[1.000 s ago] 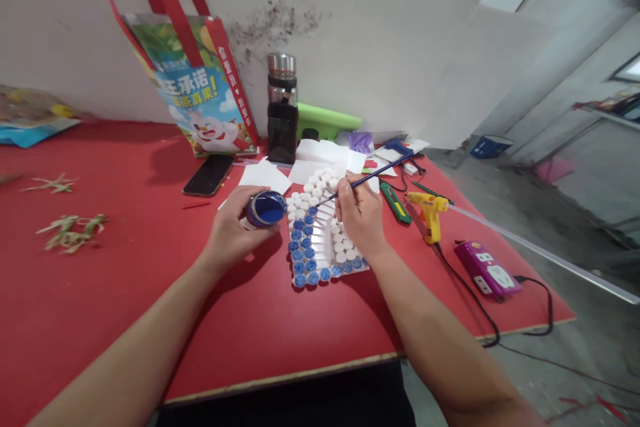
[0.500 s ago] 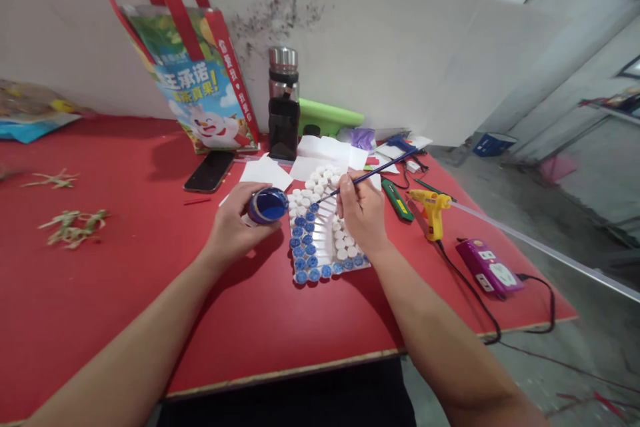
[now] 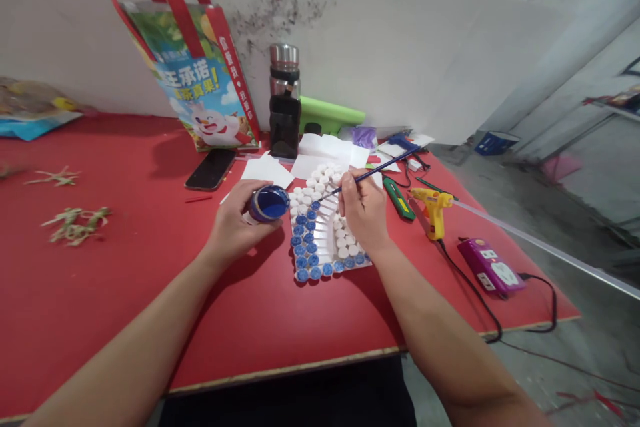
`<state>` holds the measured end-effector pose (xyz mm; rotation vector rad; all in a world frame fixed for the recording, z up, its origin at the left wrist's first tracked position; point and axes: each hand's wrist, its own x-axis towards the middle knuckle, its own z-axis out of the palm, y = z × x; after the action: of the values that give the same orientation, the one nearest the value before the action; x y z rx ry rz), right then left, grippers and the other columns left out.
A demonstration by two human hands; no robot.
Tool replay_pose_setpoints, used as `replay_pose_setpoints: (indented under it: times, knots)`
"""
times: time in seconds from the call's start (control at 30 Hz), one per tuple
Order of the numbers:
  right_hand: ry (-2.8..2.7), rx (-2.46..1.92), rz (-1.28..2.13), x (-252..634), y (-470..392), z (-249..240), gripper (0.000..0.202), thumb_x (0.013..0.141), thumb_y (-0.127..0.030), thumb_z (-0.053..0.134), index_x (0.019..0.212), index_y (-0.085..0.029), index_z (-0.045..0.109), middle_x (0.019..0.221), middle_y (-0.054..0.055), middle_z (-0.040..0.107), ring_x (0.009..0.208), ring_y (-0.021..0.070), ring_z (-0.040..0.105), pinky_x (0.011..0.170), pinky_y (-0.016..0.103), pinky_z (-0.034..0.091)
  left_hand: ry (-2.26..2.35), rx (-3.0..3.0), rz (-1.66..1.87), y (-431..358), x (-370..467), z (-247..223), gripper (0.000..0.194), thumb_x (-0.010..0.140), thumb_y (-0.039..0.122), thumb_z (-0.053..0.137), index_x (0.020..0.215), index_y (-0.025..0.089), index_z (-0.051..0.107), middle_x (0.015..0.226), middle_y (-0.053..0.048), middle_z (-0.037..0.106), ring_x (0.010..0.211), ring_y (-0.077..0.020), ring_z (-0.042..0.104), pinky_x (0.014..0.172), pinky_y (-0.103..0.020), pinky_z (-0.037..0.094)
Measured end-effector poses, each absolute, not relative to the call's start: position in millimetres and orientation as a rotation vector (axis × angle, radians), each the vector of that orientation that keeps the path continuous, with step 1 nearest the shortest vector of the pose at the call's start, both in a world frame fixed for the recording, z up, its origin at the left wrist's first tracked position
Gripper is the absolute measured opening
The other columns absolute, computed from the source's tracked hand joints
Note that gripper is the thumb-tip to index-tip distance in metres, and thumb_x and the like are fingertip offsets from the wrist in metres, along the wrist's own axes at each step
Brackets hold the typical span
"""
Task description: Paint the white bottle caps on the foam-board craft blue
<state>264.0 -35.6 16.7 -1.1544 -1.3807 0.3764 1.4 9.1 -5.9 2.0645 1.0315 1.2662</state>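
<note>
My left hand [image 3: 239, 221] is wrapped round a small jar of blue paint [image 3: 271, 203], tilted so its open mouth faces me. In my right hand [image 3: 364, 212] is a thin dark paintbrush [image 3: 380, 169], pinched near its lower part, with the tip at a blue disc by the upper left of the curved strip. Below both hands lies a flat panel [image 3: 326, 248] set with small round discs. Blue ones [image 3: 301, 250] run down its left side and along the bottom; white ones [image 3: 345, 240] fill the top and right. My right hand hides part of the panel.
Behind the panel stand a steel bottle [image 3: 285, 100], white paper [image 3: 325, 150] and a printed bag [image 3: 210, 93]. A phone [image 3: 211, 169] lies left. At right are a green cutter [image 3: 399, 199], a yellow glue gun [image 3: 434, 210] and a purple power strip [image 3: 491, 267] with cords.
Almost nothing differs. The view has shifted very slightly; both hands keep their holds, and the brush tip stays at the same blue disc.
</note>
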Motion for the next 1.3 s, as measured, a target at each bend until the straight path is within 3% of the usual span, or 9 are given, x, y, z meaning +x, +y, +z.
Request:
replay_pose_setpoints:
  times: [0.23, 0.43, 0.63, 0.83, 1.0, 1.17, 1.3]
  knots:
    - [-1.145, -1.121, 0.474, 273.6, -33.2, 31.2, 0.038, 0.109, -0.057, 0.062, 0.085, -0.028, 0.060, 0.057, -0.009, 0.057, 0.046, 0.0092, 0.051, 0.051, 0.027, 0.043, 1.058, 2.025, 1.254, 5.2, 3.3, -0.6, 0.055, 0.079, 0.036, 0.092, 0.128, 0.021, 0.072, 0.139, -0.014, 0.075, 0.130, -0.0364, 0.072, 0.119, -0.056, 0.055]
    - [-0.579, -1.064, 0.569, 321.3, -8.5, 37.8, 0.042, 0.103, -0.055, 0.073, 0.077, -0.025, 0.059, 0.060, -0.008, 0.062, 0.054, 0.0104, 0.062, 0.059, 0.026, 0.057, 1.107, 1.868, 1.202, 0.4, 5.7, 1.6, 0.057, 0.077, 0.037, 0.093, 0.128, 0.021, 0.073, 0.136, -0.014, 0.076, 0.125, -0.0367, 0.074, 0.114, -0.055, 0.057]
    - [-0.404, -0.979, 1.050, 326.4, -6.2, 35.3, 0.043, 0.103, -0.051, 0.076, 0.076, -0.025, 0.056, 0.057, -0.009, 0.059, 0.054, 0.0121, 0.061, 0.070, 0.038, 0.068, 1.076, 1.836, 1.174, 2.4, 6.9, 3.5, 0.060, 0.074, 0.038, 0.095, 0.128, 0.021, 0.074, 0.135, -0.014, 0.077, 0.124, -0.0368, 0.074, 0.113, -0.056, 0.058]
    - [-0.467, -0.957, 1.431, 327.9, -13.3, 40.0, 0.052, 0.092, -0.058, 0.088, 0.073, -0.025, 0.052, 0.056, -0.010, 0.055, 0.053, 0.0105, 0.056, 0.081, 0.052, 0.072, 1.071, 1.842, 1.215, 4.3, 6.1, 2.4, 0.058, 0.075, 0.037, 0.096, 0.126, 0.021, 0.074, 0.134, -0.013, 0.078, 0.123, -0.0361, 0.075, 0.113, -0.057, 0.058]
    - [-0.666, -0.941, 1.482, 328.7, -10.9, 36.1, 0.054, 0.085, -0.061, 0.091, 0.074, -0.026, 0.053, 0.056, -0.012, 0.051, 0.051, 0.0089, 0.050, 0.075, 0.043, 0.070, 1.065, 1.849, 1.233, 6.0, 4.3, -0.8, 0.058, 0.075, 0.036, 0.096, 0.127, 0.022, 0.074, 0.134, -0.014, 0.078, 0.123, -0.0358, 0.075, 0.111, -0.056, 0.059]
    - [-0.740, -0.927, 1.381, 312.8, -7.8, 32.4, 0.050, 0.088, -0.063, 0.088, 0.074, -0.026, 0.058, 0.053, -0.010, 0.053, 0.047, 0.0090, 0.047, 0.058, 0.028, 0.060, 1.068, 1.855, 1.252, 9.5, 3.5, -3.8, 0.060, 0.074, 0.038, 0.096, 0.128, 0.022, 0.074, 0.134, -0.014, 0.078, 0.125, -0.0365, 0.075, 0.113, -0.057, 0.058]
    - [-0.716, -0.924, 1.433, 304.6, -7.8, 30.1, 0.052, 0.090, -0.066, 0.086, 0.074, -0.025, 0.059, 0.056, -0.010, 0.057, 0.046, 0.0086, 0.047, 0.061, 0.030, 0.062, 1.060, 1.853, 1.258, 10.6, 3.5, -4.5, 0.061, 0.074, 0.038, 0.096, 0.128, 0.021, 0.074, 0.135, -0.015, 0.078, 0.126, -0.0366, 0.074, 0.114, -0.057, 0.057]
